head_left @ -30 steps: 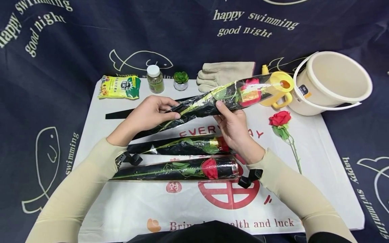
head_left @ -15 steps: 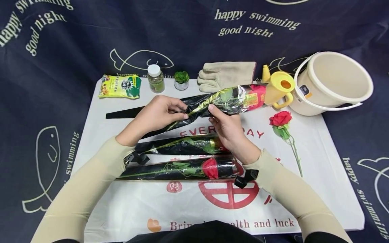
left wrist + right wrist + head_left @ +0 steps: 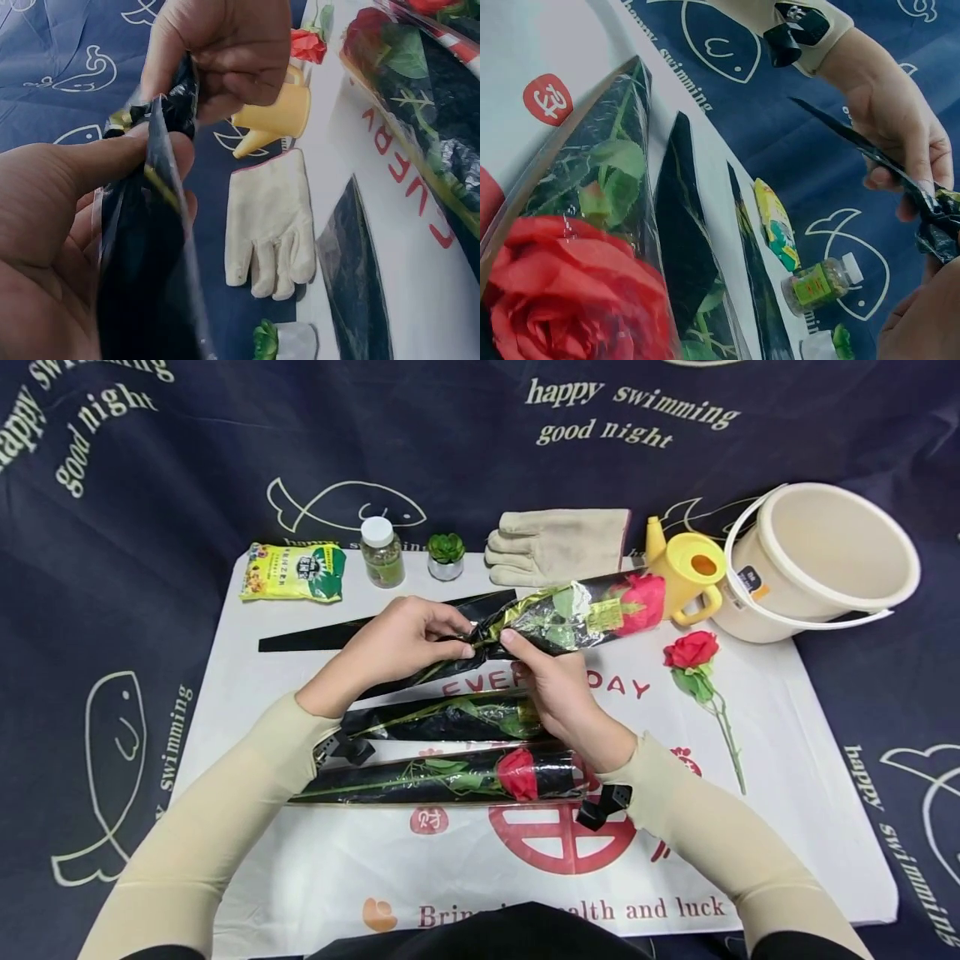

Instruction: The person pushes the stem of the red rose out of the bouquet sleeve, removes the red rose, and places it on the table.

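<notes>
My left hand (image 3: 401, 639) pinches the black-and-clear sleeve of a wrapped rose (image 3: 570, 614) between thumb and fingers. Just right of that grip, my right hand (image 3: 558, 689) holds the same wrapped rose, thumb on top. Between the hands the sleeve is bunched and creased around the stem. Its red bloom points right, toward the yellow watering can (image 3: 686, 568). In the left wrist view the dark lower sleeve (image 3: 146, 262) hangs from the left thumb and fingers. Two more wrapped roses lie in front, a nearer one (image 3: 450, 777) and a farther one (image 3: 442, 720), partly behind the right hand.
A flat black sleeve (image 3: 322, 635) lies behind the left hand. An unwrapped rose (image 3: 690, 652) and a cream bucket (image 3: 795, 568) are at the right. Along the back stand a yellow-green packet (image 3: 292, 574), a lidded jar (image 3: 384, 556), a small potted succulent (image 3: 446, 556) and a work glove (image 3: 555, 543).
The right hand has slid left along the wrapped rose and the left hand slightly right, so they are closer. The sleeve between them is now gathered, and the bloom has lowered clear of the watering can.
</notes>
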Available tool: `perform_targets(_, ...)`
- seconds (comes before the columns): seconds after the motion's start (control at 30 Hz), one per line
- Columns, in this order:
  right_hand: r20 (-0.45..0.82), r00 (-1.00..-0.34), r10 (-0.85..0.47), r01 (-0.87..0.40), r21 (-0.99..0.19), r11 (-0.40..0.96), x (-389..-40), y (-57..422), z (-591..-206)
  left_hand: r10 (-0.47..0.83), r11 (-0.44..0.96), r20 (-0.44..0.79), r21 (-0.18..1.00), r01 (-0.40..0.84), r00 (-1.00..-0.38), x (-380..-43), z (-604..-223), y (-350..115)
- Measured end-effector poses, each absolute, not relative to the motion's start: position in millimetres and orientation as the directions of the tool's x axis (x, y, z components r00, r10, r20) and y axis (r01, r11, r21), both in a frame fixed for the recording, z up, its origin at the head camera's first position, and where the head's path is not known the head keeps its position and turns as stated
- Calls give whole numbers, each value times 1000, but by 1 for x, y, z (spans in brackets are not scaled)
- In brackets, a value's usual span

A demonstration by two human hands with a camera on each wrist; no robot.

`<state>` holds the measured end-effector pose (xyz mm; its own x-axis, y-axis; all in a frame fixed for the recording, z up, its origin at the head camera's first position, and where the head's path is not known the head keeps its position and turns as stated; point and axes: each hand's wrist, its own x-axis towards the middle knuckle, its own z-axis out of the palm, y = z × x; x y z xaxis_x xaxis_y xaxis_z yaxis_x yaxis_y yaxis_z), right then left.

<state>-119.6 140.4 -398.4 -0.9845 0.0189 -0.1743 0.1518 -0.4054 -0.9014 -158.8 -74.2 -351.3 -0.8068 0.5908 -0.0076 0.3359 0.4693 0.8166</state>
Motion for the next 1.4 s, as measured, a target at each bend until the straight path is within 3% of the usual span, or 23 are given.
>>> perform_targets(0.13,-130,-990,61,98,-921,-376,-124,147,-397,566,501,-63,818,282,-822,-160,-353,-79)
perform_targets(0.4,-160,-983,87,110,-904,-414,-131,160,-394,524,520,-103,825,222,-845,-164,-353,-89)
perform_targets(0.7,-164,-981,101,108,-902,-417,-132,167,-390,531,519,-101,824,228,-842,-164,-355,-96)
perform_targets(0.9,-205,-976,70,145,-861,-488,-135,166,-388,518,531,-89,814,238,-851,-163,-355,-103)
perform_targets(1.13,-138,-983,117,43,-807,-589,-136,167,-388,523,541,-57,793,280,-850,-162,-359,-107)
perform_targets(1.4,-129,-981,144,22,-815,-580,-134,160,-386,533,513,-23,803,301,-846,-161,-360,-102)
